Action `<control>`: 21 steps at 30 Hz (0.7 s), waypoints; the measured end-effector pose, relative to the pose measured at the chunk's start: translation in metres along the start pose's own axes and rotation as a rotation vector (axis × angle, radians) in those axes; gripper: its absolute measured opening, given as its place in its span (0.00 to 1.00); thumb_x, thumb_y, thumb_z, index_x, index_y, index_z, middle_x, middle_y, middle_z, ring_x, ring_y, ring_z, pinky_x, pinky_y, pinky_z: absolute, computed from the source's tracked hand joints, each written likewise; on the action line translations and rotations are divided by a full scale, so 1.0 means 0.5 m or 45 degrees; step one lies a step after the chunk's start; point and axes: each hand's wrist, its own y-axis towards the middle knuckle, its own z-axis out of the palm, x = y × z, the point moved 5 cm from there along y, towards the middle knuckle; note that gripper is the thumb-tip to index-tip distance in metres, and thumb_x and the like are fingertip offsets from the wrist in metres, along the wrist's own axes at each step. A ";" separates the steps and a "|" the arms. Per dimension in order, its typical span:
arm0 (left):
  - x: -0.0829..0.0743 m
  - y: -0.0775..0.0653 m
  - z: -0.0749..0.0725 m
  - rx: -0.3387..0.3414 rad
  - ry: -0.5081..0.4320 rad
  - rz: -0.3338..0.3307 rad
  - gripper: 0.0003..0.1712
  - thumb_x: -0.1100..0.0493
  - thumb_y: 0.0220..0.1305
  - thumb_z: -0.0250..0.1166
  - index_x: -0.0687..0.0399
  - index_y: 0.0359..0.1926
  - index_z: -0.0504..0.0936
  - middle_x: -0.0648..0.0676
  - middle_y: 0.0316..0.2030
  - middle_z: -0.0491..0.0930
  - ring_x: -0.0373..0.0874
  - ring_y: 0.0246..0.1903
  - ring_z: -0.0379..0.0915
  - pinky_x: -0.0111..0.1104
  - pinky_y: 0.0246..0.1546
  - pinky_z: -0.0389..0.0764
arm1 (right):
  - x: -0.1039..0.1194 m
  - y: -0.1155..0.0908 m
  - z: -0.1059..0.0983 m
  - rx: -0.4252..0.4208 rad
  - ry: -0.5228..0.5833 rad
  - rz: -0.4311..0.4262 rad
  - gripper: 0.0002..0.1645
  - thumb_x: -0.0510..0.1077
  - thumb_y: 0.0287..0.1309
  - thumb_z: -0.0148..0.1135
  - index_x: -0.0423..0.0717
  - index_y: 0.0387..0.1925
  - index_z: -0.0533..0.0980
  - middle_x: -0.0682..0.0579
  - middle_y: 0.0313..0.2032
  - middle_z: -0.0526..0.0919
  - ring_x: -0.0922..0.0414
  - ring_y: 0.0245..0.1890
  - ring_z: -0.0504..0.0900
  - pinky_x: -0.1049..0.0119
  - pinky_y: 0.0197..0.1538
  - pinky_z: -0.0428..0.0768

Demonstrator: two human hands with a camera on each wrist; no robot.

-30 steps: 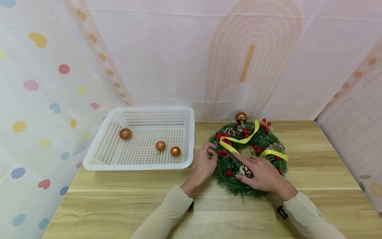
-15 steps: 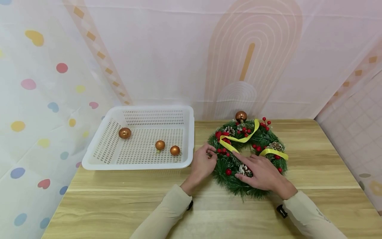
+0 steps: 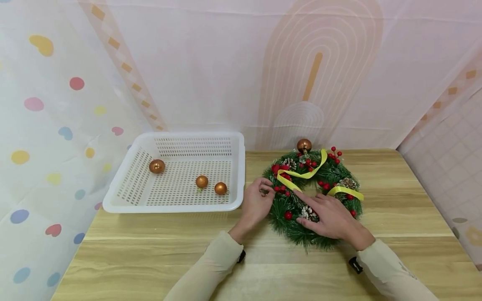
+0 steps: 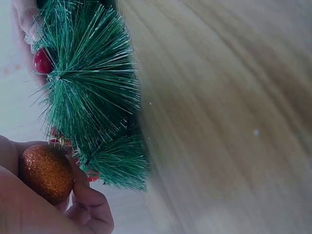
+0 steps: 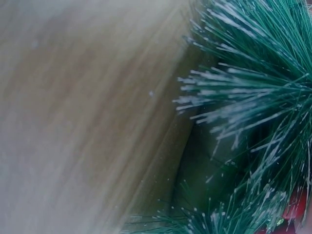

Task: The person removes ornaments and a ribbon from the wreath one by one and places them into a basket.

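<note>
A green Christmas wreath (image 3: 291, 234) with red berries, pine cones and a yellow ribbon (image 3: 311, 174) lies flat on the table. At its left edge, my left hand (image 3: 257, 200) pinches a glittery copper bauble (image 4: 47, 173), which the left wrist view shows between thumb and fingers, its top toward the needles. My right hand (image 3: 335, 217) rests on the front right of the wreath, fingers extended, the index fingertip at the ribbon's end. Another shiny copper bauble (image 3: 304, 145) sits at the wreath's far edge. The right wrist view shows frosted needles (image 5: 263, 87) and wood, with little of the hand.
Left of the wreath stands a white perforated plastic basket (image 3: 173, 209). Inside are a shiny bauble (image 3: 157, 166), a glittery bauble (image 3: 201, 181) and a matte-looking bauble (image 3: 220, 188). Patterned cloth (image 3: 207, 75) hangs behind the wooden table (image 3: 150, 259).
The head view has shifted slightly. My left fingers have moved a little at the wreath's left edge; the right hand stays in place on the wreath.
</note>
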 end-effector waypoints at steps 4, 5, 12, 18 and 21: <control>0.005 0.005 0.002 -0.016 -0.152 -0.067 0.07 0.67 0.62 0.65 0.57 0.41 0.78 0.51 0.30 0.84 0.39 0.26 0.75 0.33 0.31 0.77 | 0.000 0.000 0.001 0.000 0.005 0.001 0.45 0.66 0.62 0.60 0.58 0.75 0.59 0.50 0.38 0.86 0.51 0.38 0.82 0.49 0.42 0.80; 0.006 0.006 0.002 -0.024 -0.174 -0.077 0.07 0.68 0.62 0.65 0.58 0.41 0.78 0.52 0.30 0.84 0.39 0.26 0.76 0.33 0.32 0.77 | 0.000 0.000 0.001 0.002 0.006 0.002 0.45 0.66 0.62 0.60 0.58 0.75 0.59 0.50 0.39 0.86 0.50 0.39 0.82 0.48 0.43 0.80; -0.002 0.011 0.002 -0.068 -0.193 -0.092 0.06 0.69 0.63 0.63 0.59 0.41 0.76 0.54 0.33 0.82 0.39 0.25 0.74 0.30 0.27 0.75 | 0.000 0.002 0.000 0.007 0.020 0.002 0.45 0.65 0.62 0.60 0.57 0.75 0.59 0.49 0.41 0.87 0.49 0.41 0.83 0.47 0.45 0.80; -0.007 0.013 0.004 -0.084 -0.124 -0.070 0.06 0.67 0.65 0.63 0.57 0.41 0.77 0.53 0.34 0.81 0.40 0.27 0.75 0.31 0.27 0.74 | 0.000 0.001 0.000 0.012 0.023 0.006 0.45 0.65 0.62 0.60 0.57 0.75 0.59 0.48 0.43 0.87 0.47 0.43 0.83 0.46 0.46 0.80; -0.008 0.013 0.006 -0.068 -0.125 -0.082 0.06 0.65 0.65 0.64 0.55 0.42 0.77 0.52 0.35 0.82 0.39 0.27 0.76 0.31 0.26 0.74 | 0.000 0.000 0.000 0.017 0.026 0.009 0.45 0.65 0.62 0.60 0.57 0.75 0.59 0.48 0.43 0.87 0.47 0.43 0.83 0.46 0.46 0.80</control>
